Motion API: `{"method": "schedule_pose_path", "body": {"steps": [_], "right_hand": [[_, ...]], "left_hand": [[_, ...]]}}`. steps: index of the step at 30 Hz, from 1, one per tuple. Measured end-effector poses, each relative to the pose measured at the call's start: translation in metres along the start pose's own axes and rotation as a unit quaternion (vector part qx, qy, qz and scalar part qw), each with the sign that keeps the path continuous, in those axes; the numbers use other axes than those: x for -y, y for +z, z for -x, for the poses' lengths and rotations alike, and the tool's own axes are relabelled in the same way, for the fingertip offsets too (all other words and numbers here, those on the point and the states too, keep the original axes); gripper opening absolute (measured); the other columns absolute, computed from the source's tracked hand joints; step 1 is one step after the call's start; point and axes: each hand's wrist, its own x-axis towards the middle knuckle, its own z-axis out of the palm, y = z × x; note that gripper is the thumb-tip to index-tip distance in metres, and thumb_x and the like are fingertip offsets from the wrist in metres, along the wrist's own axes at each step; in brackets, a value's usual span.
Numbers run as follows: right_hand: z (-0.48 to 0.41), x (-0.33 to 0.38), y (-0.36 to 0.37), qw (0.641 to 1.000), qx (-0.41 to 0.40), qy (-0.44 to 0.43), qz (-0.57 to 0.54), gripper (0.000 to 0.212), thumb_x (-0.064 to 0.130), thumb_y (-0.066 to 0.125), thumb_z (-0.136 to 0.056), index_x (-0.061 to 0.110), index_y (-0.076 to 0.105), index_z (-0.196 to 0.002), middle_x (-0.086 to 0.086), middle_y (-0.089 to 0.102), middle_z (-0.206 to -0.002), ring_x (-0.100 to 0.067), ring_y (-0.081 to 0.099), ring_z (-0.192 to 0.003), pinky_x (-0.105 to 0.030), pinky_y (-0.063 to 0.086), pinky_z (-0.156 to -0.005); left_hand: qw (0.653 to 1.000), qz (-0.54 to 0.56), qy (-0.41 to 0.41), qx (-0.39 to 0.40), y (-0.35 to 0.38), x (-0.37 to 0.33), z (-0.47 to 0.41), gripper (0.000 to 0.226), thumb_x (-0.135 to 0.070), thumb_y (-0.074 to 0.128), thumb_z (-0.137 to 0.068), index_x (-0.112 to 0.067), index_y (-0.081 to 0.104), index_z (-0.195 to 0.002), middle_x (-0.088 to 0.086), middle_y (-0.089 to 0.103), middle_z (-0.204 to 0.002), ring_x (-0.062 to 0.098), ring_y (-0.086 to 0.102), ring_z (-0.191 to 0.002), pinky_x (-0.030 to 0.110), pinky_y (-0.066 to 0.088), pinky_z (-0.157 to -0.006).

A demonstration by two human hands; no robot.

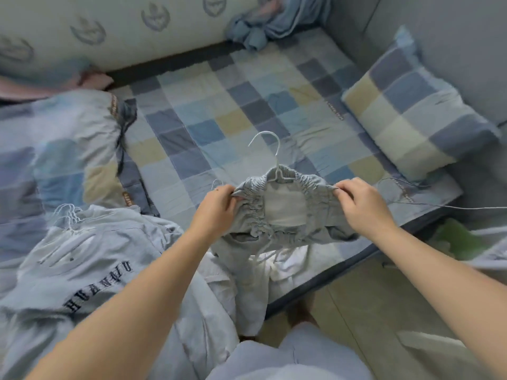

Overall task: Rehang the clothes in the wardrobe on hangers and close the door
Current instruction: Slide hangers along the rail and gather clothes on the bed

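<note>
Item, centre of the frame: grey elastic-waisted garment [315, 220], held up over the near edge of the bed [219, 111], waistband stretched wide between your two hands; white hanger [278, 160] set inside it, hook standing out above the waistband; your left grip [216, 208] closed in a pinch on the left end of the waistband; your right grip [362, 204] closed in a pinch on the right end. Below the garment: white cloth [290, 261], crumpled, at the bed's edge. Lower left: pale grey top [82, 256] with dark lettering, lying on the bed. Left: checked duvet [55, 149], bunched. Right: checked pillow [419, 116]. Top: blue cloth [263, 26], heaped at the bed's far edge. Lower right: pale floor [370, 297].
</note>
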Motion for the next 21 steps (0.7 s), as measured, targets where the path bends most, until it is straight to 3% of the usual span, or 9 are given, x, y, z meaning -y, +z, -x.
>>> {"method": "schedule_pose_path", "body": {"steps": [4, 8, 13, 18, 21], "right_hand": [[0.04, 0.008, -0.061, 0.997, -0.072, 0.032, 0.005, 0.016, 0.017, 0.055, -0.099, 0.011, 0.07, -0.101, -0.007, 0.062, -0.093, -0.028, 0.058, -0.089, -0.044, 0.047, -0.08], [0.08, 0.006, -0.111, 0.988, -0.145, 0.054, 0.008, 0.013, 0.014, 0.058, -0.097, 0.013, 0.071, -0.098, -0.002, 0.063, -0.089, -0.023, 0.059, -0.086, -0.038, 0.046, -0.078], [0.135, -0.003, -0.16, 0.965, -0.231, 0.12, -0.006, 0.011, 0.015, 0.059, -0.096, 0.015, 0.068, -0.091, 0.001, 0.063, -0.087, -0.02, 0.059, -0.082, -0.038, 0.046, -0.073], [0.208, -0.019, -0.225, 0.934, -0.312, 0.174, 0.012, 0.01, 0.015, 0.061, -0.095, 0.014, 0.07, -0.091, 0.003, 0.065, -0.086, -0.016, 0.061, -0.082, -0.035, 0.047, -0.075], [0.263, -0.033, -0.265, 0.911, -0.356, 0.206, 0.036, 0.011, 0.017, 0.06, -0.096, 0.013, 0.07, -0.092, 0.003, 0.065, -0.086, -0.013, 0.06, -0.082, -0.033, 0.048, -0.074]], "left_hand": [[0.996, 0.004, 0.089, -0.002, -0.019, -0.054, -0.012, 0.013, -0.018, 0.053, -0.098, -0.006, 0.058, -0.095, 0.007, 0.058, -0.088, 0.031, 0.053, -0.085, 0.042, 0.043, -0.074], [0.985, 0.011, 0.175, -0.003, -0.027, -0.109, -0.021, 0.01, -0.023, 0.055, -0.098, -0.015, 0.058, -0.094, -0.002, 0.055, -0.085, 0.021, 0.049, -0.079, 0.033, 0.033, -0.066], [0.962, 0.028, 0.271, 0.03, -0.025, -0.185, -0.026, 0.012, -0.025, 0.059, -0.098, -0.026, 0.051, -0.09, -0.008, 0.052, -0.083, 0.017, 0.049, -0.079, 0.03, 0.03, -0.064], [0.92, 0.051, 0.38, 0.088, 0.0, -0.285, -0.017, 0.012, -0.027, 0.063, -0.096, -0.017, 0.057, -0.093, -0.003, 0.058, -0.085, 0.019, 0.053, -0.079, 0.031, 0.039, -0.065], [0.888, 0.076, 0.441, 0.108, 0.026, -0.351, 0.002, 0.017, -0.029, 0.066, -0.094, -0.02, 0.054, -0.087, -0.008, 0.054, -0.077, 0.01, 0.049, -0.071, 0.016, 0.034, -0.06]]}}
